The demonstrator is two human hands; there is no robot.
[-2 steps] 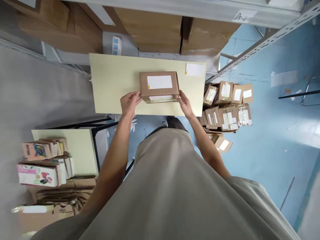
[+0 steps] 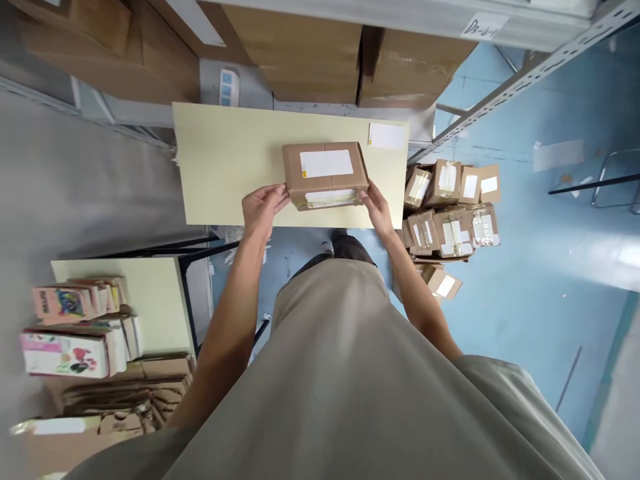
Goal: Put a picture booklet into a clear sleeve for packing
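While big brown cartons (image 2: 300, 53) fill the grey metal shelving (image 2: 525, 73) at the top of the view, a pale yellow table (image 2: 225, 167) stands just below them, and on it sits a brown cardboard box (image 2: 325, 175) with a white label on its top face and clear tape along its near side. At the table's far right corner lies a small white paper slip (image 2: 386, 135). Beside the table on the right, a heap of small taped parcels (image 2: 450, 210) lies on the blue floor (image 2: 550, 267). Lower left, a second pale table (image 2: 150, 300) carries a row of colourful printed cartons (image 2: 75, 333), with flattened cardboard (image 2: 125, 393) below them. Left hand (image 2: 261, 207) grips the box's near-left corner, fingers curled against its end; right hand (image 2: 377, 208) presses the near-right corner, so the box is held between both hands, near the table's front edge.
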